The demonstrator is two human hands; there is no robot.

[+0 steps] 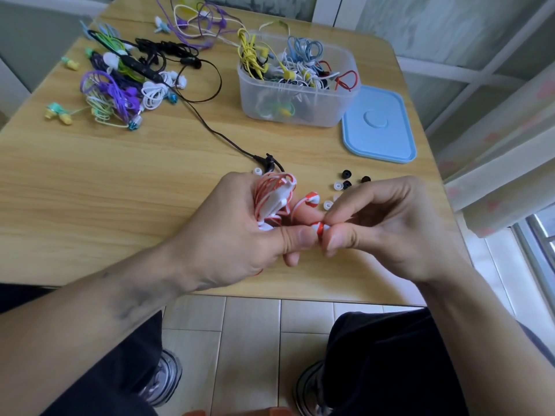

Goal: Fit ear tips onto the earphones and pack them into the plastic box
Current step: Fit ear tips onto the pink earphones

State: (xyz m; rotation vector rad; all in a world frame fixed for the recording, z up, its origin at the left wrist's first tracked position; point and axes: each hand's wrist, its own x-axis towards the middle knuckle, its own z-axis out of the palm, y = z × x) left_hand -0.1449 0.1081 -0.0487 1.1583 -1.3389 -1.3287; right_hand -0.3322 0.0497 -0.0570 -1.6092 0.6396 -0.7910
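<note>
My left hand (240, 229) grips a coiled bundle of red-and-white earphones (274, 196), with one earbud (319, 229) held between thumb and forefinger. My right hand (387, 226) pinches the tip end of that same earbud; any ear tip there is hidden by the fingers. The second red-and-white earbud (311, 199) hangs free just above. Loose white and black ear tips (345, 184) lie on the table behind my right hand. The clear plastic box (300, 103), holding several coiled earphones, stands at the back right.
A light blue lid (380, 127) lies right of the box. A pile of purple, green, white and black earphones (126, 82) covers the back left. A black earphone cable (210, 127) runs toward my hands. The wooden table's front edge (270, 297) is just below them.
</note>
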